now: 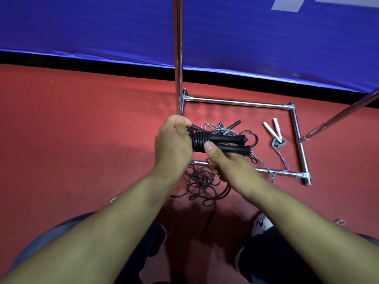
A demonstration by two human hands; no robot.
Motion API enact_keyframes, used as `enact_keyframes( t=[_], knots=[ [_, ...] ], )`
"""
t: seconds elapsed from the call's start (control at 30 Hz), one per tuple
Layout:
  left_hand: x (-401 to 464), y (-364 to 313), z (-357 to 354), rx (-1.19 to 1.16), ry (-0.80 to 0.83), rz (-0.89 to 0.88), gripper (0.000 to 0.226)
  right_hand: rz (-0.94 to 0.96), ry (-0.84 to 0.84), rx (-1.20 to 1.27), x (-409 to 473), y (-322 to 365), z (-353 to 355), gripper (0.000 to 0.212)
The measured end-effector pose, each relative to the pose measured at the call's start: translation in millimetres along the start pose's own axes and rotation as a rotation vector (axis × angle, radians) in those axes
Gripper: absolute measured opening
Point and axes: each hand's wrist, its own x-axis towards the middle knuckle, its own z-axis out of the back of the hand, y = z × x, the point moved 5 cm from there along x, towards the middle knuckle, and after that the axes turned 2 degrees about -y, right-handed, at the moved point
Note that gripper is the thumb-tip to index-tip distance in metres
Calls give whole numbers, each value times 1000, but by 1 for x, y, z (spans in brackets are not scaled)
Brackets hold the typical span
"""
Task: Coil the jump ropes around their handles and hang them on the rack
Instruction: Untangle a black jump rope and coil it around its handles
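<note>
A black jump rope (223, 142) is held in front of me, its cord wound in several turns around its two black handles. My right hand (227, 162) grips the handles from below, thumb pressed on the coils. My left hand (174, 140) pinches the loose end of the black cord at the left of the coil. Under my hands a chrome rack (178, 58) stands on the red floor, with its rectangular base (238, 102). A grey rope with white handles (273, 129) lies inside the base. Another grey rope with a black handle (233, 125) lies tangled there.
A loose dark rope (203, 183) lies in a tangle on the floor just in front of the base's near bar. A slanted rack tube (338, 119) crosses at the right. A blue padded wall (102, 27) runs behind. My shoe (261, 223) is at the lower right.
</note>
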Motion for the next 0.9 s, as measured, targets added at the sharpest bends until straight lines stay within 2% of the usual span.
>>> enact_keyframes(
  t=[0.07, 0.17, 0.23, 0.27, 0.33, 0.37, 0.47, 0.57, 0.63, 0.7, 0.8, 0.9],
  knots=[
    [1, -2, -1, 55, 9, -35, 30, 16, -2, -3, 2, -1, 2, 67],
    [0, -9, 1, 99, -10, -85, 28, 54, 23, -1, 4, 2, 4, 52],
    [1, -12, 4, 115, -55, -101, 29, 119, 73, -1, 3, 5, 2, 52],
    [5, -11, 7, 95, -87, -82, 30, 198, 88, -30, 1, 7, 0, 49],
    [12, -8, 14, -25, -141, 21, 33, 372, 139, -179, -3, 6, -5, 28],
    [15, -7, 17, -89, -155, 80, 34, 405, 177, -255, -3, 0, -10, 21],
    [21, -9, 23, -173, -107, 141, 34, 367, 212, -369, 5, -21, -18, 24],
    [14, -13, 18, -127, 141, 132, 32, 390, 3, -404, 21, -21, 1, 20],
    [7, -12, 16, -29, 302, 90, 32, 417, -188, -305, 26, -8, 27, 19],
    [6, -8, 17, 140, 348, 16, 34, 502, -375, -223, 22, 9, 53, 13],
    [11, -8, 21, 378, 190, -95, 32, 648, -563, -261, 5, 33, 69, 16],
    [16, -15, 31, 314, -104, -148, 28, 750, -505, -397, -15, 40, 47, 14]
  ],
)
